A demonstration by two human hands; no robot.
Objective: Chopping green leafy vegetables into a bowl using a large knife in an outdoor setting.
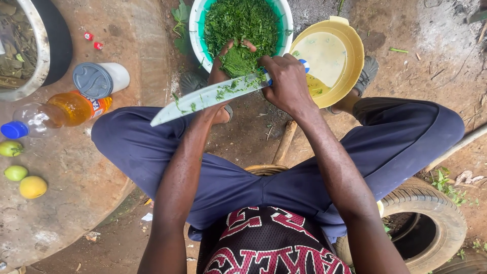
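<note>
My left hand (224,60) grips a tight bunch of green leaves (238,62) over the near rim of a green and white bowl (195,26) filled with shredded greens (242,20). My right hand (288,81) holds a knife by its blue and white handle. The long blade (205,98) points left, lies against the bunch and is flecked with green bits. Both forearms reach forward over my knees in dark blue trousers.
A yellow bowl (352,56) with pale liquid stands right of the green bowl. On the round concrete slab (66,177) at left lie an orange drink bottle (61,112), a lidded white container (99,78) and three small fruits (20,172). A tyre (446,213) lies at lower right.
</note>
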